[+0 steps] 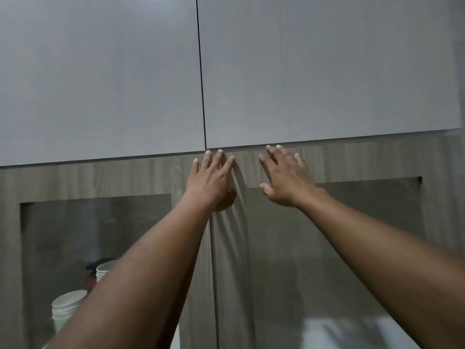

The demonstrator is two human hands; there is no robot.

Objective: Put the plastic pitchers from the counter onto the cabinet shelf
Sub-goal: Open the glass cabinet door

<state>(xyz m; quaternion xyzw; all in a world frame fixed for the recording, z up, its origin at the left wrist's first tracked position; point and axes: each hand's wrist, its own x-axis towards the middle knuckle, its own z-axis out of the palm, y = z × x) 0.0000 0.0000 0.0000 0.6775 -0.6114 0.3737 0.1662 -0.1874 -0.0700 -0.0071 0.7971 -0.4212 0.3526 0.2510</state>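
I have my left hand point(211, 177) and right hand point(286, 177) empty, fingers spread, fingertips at the bottom edge of the flat grey upper cabinet doors point(327, 71) at frame centre, presumably to pull them open for the pitchers.

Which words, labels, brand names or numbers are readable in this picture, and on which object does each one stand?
None: no readable text anywhere.
Grey cabinet doors: plain, no label.
Wood-grain panel: no marking.
Stacked paper cups: plain white, no print visible.
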